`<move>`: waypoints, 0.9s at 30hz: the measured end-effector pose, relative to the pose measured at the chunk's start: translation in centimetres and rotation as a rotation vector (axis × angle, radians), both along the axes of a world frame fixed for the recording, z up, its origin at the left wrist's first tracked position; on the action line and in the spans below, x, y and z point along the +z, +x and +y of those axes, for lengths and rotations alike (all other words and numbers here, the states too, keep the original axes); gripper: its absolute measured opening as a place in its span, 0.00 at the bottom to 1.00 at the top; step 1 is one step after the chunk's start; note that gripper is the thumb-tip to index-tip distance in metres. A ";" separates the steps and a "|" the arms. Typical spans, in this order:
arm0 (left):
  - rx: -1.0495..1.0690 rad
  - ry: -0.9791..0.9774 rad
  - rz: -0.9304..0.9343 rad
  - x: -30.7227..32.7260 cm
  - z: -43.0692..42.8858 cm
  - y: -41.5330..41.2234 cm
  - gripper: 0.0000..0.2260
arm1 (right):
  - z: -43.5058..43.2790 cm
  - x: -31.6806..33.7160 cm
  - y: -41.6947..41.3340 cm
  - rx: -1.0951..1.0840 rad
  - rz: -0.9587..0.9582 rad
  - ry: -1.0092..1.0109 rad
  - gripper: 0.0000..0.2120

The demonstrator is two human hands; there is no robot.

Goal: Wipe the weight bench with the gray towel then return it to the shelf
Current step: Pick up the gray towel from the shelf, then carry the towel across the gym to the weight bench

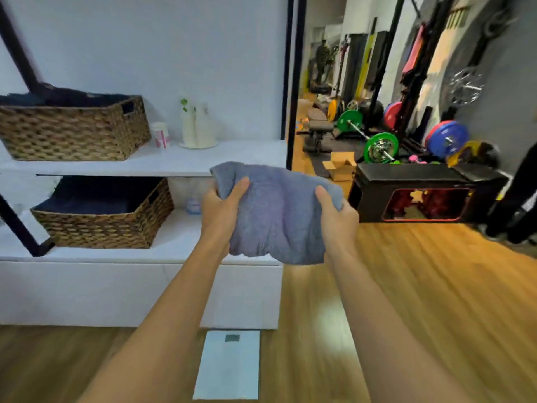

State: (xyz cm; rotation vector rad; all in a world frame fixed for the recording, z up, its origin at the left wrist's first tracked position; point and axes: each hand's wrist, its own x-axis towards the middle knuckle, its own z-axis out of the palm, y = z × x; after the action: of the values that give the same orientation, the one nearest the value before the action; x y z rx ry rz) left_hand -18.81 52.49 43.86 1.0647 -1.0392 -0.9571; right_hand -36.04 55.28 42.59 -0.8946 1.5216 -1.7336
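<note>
Both hands grip a bunched gray terry towel (276, 210), left hand (220, 205) and right hand (337, 216) clamped on its sides, before the white two-tier shelf (180, 161); no writing is legible.

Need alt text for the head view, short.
Both hands, left hand and right hand, hold a bunched gray towel in front of a white shelf with two wicker baskets; gym equipment lies beyond on the right.

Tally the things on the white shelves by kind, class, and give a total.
Baskets: 2, upper and lower
Cups: 1
Vases: 1, white, on a dish
Small bluish items: 1, blurred, lower shelf
Total: 5
</note>
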 end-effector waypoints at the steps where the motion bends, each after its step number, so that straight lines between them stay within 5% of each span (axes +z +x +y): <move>1: -0.027 -0.006 0.019 1.2 0.9 -2.2 0.09 | 1.0 1.2 -2.2 -0.023 -0.007 -0.006 0.09; 11: -0.165 -0.080 0.047 5.7 -6.1 -22.8 0.15 | -4.2 6.7 -23.0 -0.106 0.031 -0.089 0.12; 27: -0.106 -0.083 0.083 6.2 -46.3 -49.6 0.10 | -45.2 8.0 -49.8 -0.031 0.102 -0.104 0.10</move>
State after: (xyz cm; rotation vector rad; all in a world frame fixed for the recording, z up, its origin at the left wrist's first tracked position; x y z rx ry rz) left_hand -68.38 6.20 50.10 0.9011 -1.0660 -1.0258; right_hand -85.85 10.12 50.58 -1.0313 1.5289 -1.8285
